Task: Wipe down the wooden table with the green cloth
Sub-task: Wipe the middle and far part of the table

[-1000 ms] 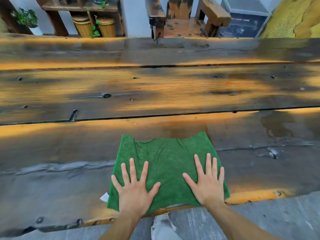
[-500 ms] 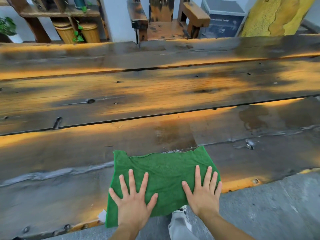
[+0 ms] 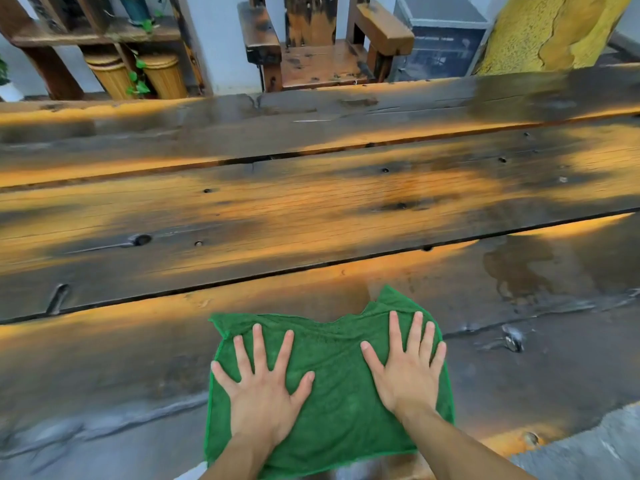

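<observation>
The green cloth (image 3: 332,386) lies spread on the near plank of the dark, weathered wooden table (image 3: 277,209), close to its near edge. My left hand (image 3: 263,393) presses flat on the cloth's left half, fingers spread. My right hand (image 3: 408,372) presses flat on the right half, its fingertips near the far edge. The cloth's far right corner is bunched up into a small peak. Neither hand grips the fabric.
A wet patch (image 3: 516,271) darkens the wood to the right of the cloth. Beyond the far edge stand a wooden armchair (image 3: 322,53), two woven baskets (image 3: 110,74), a dark box (image 3: 440,46) and a yellow slab (image 3: 547,29). Grey floor (image 3: 588,445) shows at bottom right.
Both hands first drew the cloth back toward the near edge, then pushed it away across the plank again. Its far right corner has rucked up.
</observation>
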A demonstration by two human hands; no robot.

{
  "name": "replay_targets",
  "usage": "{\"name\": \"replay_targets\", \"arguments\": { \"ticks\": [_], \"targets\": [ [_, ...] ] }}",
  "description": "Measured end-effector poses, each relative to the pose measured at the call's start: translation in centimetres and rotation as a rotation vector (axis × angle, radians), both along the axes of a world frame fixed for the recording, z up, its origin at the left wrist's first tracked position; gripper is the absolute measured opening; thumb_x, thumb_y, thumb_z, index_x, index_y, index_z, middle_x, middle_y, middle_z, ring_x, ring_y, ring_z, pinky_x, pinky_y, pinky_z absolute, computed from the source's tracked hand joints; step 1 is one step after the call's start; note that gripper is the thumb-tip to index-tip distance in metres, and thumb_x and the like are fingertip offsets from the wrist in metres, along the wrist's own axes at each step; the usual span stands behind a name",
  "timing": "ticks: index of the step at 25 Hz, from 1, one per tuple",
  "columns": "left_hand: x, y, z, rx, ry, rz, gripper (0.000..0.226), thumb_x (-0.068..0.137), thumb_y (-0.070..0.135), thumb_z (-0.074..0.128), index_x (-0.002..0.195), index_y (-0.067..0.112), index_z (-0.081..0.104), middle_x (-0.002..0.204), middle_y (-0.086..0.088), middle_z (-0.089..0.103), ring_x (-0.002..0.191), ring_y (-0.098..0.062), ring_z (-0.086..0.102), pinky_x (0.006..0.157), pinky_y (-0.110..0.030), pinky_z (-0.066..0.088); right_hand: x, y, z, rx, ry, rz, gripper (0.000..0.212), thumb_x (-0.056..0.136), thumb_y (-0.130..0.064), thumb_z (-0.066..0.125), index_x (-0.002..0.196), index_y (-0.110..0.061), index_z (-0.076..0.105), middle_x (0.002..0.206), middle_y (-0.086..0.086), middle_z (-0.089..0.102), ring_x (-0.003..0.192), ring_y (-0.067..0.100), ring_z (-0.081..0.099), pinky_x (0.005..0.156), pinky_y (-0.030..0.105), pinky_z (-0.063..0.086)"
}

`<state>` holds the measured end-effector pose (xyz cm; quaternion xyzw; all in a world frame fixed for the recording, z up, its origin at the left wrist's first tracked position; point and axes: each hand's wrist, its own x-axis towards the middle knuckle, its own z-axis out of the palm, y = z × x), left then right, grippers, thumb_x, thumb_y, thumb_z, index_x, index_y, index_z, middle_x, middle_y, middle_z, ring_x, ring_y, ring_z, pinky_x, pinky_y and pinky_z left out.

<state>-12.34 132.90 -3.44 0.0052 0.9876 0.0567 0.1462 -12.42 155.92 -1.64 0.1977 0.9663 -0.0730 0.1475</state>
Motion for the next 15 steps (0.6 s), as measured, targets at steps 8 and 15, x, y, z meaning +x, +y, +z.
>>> {"name": "replay_targets", "arguments": {
  "ticks": [8,15],
  "targets": [
    [-13.1,3.9,-0.6,-0.029,0.021,-0.004,0.074,0.093,0.080,0.019,0.155,0.041,0.033,0.166,-0.015,0.023,0.148,-0.049,0.025,0.102,-0.082,0.019,-14.6,4.2,-0.1,0.020,0.047,0.062,0.091,0.071,-0.084,-0.016,0.150,-0.039,-0.027,0.160,0.007,-0.032,0.150,0.028,-0.025,0.120,0.051,-0.014],
    [-25.9,7.2,-0.2,-0.023,0.043,0.083,0.086,0.070,0.087,-0.026,0.150,0.056,-0.019,0.163,-0.005,-0.031,0.151,-0.039,-0.025,0.111,-0.074,-0.010,-28.7,8.0,-0.5,-0.006,0.021,0.114,0.086,0.085,-0.084,0.003,0.154,-0.038,-0.021,0.160,0.007,-0.033,0.150,0.027,-0.026,0.120,0.051,-0.014]
  ]
}}
